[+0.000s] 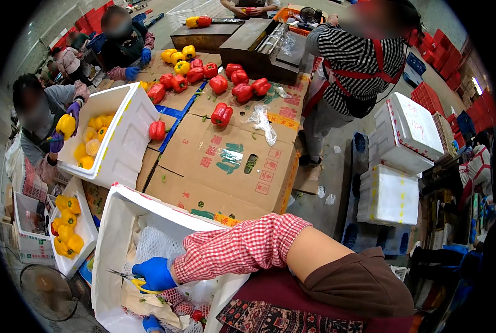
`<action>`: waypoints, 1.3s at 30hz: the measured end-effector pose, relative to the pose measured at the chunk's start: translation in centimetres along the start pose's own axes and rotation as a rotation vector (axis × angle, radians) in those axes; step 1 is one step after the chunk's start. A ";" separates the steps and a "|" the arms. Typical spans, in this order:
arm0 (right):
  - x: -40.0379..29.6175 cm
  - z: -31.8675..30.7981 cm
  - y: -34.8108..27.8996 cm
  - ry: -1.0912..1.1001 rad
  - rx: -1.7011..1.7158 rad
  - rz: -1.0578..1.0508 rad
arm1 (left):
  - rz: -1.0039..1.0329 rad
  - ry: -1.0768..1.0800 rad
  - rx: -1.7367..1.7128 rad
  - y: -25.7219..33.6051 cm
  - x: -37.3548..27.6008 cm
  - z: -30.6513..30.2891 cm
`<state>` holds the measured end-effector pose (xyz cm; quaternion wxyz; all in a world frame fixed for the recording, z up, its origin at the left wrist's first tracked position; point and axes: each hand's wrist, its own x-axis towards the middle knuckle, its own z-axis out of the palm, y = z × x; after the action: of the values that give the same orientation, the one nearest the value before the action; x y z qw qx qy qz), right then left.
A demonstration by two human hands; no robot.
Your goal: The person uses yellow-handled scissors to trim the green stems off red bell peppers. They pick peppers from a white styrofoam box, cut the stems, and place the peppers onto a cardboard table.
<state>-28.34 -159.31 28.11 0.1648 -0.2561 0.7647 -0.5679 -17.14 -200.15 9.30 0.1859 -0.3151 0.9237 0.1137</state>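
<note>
My right hand, in a blue glove, holds small scissors with yellow handles. The blades point left and lie slightly apart. It hovers over an open white foam box. Inside the box are brown paper, white foam netting and red bell peppers in pinkish foam nets. A bare red pepper shows near the bottom, with green stem bits scattered about. My left hand, also blue-gloved, is low in the box and mostly cut off by the lower edge; its fingers are hidden.
Ahead is a cardboard-covered table with red peppers, yellow peppers and crumpled plastic. A foam box of yellow peppers stands left, a person handling one there. A striped-sleeved person stands right, near stacked foam boxes.
</note>
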 end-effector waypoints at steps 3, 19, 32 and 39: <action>0.8 0.8 0.3 -0.077 -0.037 -0.015 | 0.038 -0.005 -0.078 -2.7 -1.0 1.2; -1.0 -1.5 -0.1 -0.132 0.445 0.117 | 0.133 0.138 -0.884 6.5 -13.8 -11.3; -0.2 0.5 1.1 0.025 -0.047 -0.058 | 0.758 0.091 0.594 19.1 -12.8 1.3; -0.2 -1.4 0.1 0.100 -0.030 -0.022 | 0.694 0.115 0.509 23.0 -19.3 -0.2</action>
<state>-28.98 -158.07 28.40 0.1161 -0.2383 0.7774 -0.5704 -17.42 -171.98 19.64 0.1565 0.0643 0.9823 -0.0798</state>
